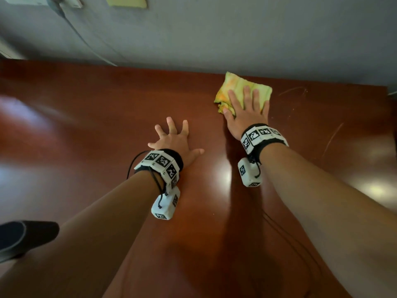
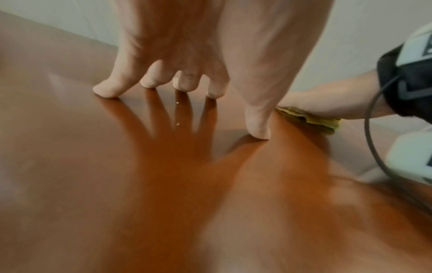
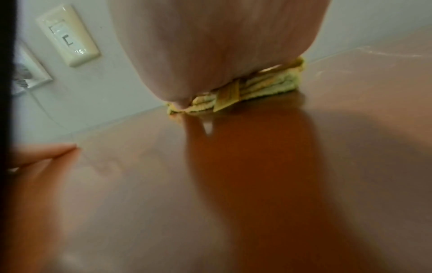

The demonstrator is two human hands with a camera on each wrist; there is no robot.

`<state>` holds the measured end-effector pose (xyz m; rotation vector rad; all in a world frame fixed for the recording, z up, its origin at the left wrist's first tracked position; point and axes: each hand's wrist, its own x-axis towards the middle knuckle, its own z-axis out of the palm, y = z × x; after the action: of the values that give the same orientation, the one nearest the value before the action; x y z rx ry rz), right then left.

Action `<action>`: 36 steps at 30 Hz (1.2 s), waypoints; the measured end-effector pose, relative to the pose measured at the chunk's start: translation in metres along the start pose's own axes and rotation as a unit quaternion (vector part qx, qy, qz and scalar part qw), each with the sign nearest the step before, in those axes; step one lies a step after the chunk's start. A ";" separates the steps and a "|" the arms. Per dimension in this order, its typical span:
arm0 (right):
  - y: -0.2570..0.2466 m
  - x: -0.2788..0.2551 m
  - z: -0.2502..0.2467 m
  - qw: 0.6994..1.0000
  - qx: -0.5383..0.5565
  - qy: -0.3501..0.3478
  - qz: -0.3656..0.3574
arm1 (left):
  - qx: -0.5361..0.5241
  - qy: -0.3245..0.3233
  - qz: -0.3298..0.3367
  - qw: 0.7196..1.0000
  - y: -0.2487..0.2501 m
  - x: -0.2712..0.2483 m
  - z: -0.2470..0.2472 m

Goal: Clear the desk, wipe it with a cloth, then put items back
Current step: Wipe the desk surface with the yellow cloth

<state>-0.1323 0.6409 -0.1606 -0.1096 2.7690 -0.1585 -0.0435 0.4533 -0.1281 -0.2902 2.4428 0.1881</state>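
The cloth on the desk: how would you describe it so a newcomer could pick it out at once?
Start with the reddish-brown desk and look along its far edge by the grey wall. There, toward the right, the right hand presses flat on a folded cloth. It is yellow-green with orange patches, the only soft, bright thing on the glossy wood; the left hand rests on bare desk.

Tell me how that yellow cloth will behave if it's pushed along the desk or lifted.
The cloth is folded in soft layers, seen from the right wrist, so it would probably droop and unfold if lifted. Under the flat right hand it should slide easily on the glossy desk. It likely weighs little.
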 end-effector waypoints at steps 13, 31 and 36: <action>-0.088 -0.028 0.023 0.999 0.034 0.000 -0.034 | 0.007 -0.021 0.001 1.000 0.002 0.000 -0.002; -0.033 -0.028 0.012 0.994 0.053 0.025 0.094 | 0.037 -0.038 -0.008 0.999 0.015 -0.004 -0.007; -0.036 -0.027 0.017 0.998 0.041 0.017 0.048 | 0.046 -0.002 0.040 0.998 0.052 -0.004 -0.011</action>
<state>-0.0995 0.6063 -0.1623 0.0478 2.7898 -0.2517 -0.0605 0.5018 -0.1140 -0.1521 2.4530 0.1107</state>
